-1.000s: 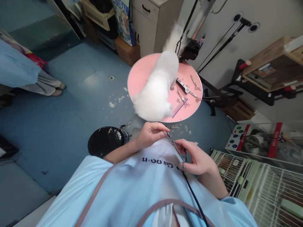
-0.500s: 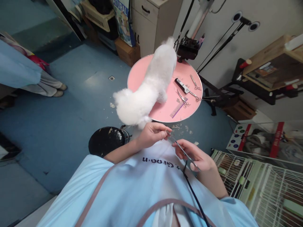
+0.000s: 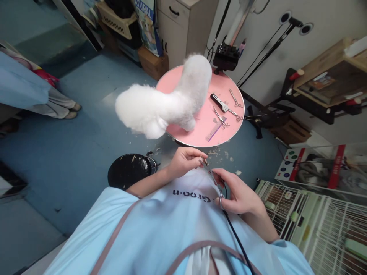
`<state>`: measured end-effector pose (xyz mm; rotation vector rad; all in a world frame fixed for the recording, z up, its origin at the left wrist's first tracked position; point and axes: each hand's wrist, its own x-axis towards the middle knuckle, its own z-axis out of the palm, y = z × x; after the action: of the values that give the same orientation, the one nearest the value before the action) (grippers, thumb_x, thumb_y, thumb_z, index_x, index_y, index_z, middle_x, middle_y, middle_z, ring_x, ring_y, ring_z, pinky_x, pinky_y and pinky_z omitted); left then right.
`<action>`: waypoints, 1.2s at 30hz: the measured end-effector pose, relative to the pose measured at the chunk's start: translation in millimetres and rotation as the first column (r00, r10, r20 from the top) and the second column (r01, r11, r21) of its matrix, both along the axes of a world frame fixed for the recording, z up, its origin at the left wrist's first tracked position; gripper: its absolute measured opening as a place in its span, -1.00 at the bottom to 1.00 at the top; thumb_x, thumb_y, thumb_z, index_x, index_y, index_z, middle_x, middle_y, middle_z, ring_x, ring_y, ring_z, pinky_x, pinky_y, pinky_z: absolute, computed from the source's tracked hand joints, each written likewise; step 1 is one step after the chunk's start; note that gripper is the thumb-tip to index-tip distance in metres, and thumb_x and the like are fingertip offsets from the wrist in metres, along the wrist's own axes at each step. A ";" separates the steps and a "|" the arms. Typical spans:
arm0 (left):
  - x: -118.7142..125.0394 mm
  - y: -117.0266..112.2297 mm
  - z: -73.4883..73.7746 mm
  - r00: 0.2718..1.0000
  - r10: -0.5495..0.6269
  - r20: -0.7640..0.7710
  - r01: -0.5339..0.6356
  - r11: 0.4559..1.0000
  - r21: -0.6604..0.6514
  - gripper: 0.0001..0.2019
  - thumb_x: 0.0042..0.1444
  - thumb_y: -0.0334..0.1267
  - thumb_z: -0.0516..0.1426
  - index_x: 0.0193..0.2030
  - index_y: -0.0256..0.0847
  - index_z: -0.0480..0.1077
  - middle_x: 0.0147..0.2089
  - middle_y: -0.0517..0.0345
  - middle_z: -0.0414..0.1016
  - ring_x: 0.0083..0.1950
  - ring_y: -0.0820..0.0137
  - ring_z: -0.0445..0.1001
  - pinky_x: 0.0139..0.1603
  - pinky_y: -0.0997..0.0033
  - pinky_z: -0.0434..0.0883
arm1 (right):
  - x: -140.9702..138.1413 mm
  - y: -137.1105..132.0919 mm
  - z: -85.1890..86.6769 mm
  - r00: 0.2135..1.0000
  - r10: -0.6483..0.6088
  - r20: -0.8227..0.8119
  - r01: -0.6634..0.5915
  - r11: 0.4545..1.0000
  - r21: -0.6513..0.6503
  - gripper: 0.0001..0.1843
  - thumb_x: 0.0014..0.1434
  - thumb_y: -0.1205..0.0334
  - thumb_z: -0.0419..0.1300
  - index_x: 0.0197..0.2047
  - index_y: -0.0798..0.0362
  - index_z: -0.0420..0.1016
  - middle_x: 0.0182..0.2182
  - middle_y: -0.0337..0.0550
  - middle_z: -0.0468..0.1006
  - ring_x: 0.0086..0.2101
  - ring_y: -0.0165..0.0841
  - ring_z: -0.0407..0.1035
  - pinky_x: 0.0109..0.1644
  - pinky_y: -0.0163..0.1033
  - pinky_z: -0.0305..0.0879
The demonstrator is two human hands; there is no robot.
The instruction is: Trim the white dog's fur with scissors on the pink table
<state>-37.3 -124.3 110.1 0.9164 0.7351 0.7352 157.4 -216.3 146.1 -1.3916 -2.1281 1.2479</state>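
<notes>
Gripping slim silver scissors (image 3: 213,179): right hand (image 3: 239,194) at handles, left hand (image 3: 186,162) pinching tips.

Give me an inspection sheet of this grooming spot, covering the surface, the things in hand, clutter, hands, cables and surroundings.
Surface: round pink table, white dog on it with one end out past the near-left rim.
Things in hand: scissors held in front of the apron, between both hands.
Clutter: clipper, other scissors and purple comb on the table; fur clippings on the floor.
Hands: left hand pinches the blade tip; right hand holds the handle end.
Cables: dark cord runs down the apron from the right hand.
Surroundings: black bin, wire cages, cabinet, another person's legs at left.
</notes>
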 end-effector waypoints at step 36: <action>28.5 -8.7 -12.0 1.000 0.007 0.008 -0.006 0.994 -0.108 -0.75 -0.24 -0.16 0.29 -0.50 -0.33 0.46 -0.57 0.14 0.47 -0.60 0.54 0.37 -0.63 0.60 0.30 | 11.0 -15.5 -0.5 0.991 -0.052 0.120 0.051 0.999 0.007 -0.33 -0.07 0.18 0.18 0.13 0.08 0.12 -0.26 -0.10 0.40 -0.33 -0.30 0.29 -0.22 -0.18 0.25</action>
<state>-8.7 -133.0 98.1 0.8125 0.7637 0.6982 168.4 -231.9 145.5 -1.5462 -2.1560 1.1671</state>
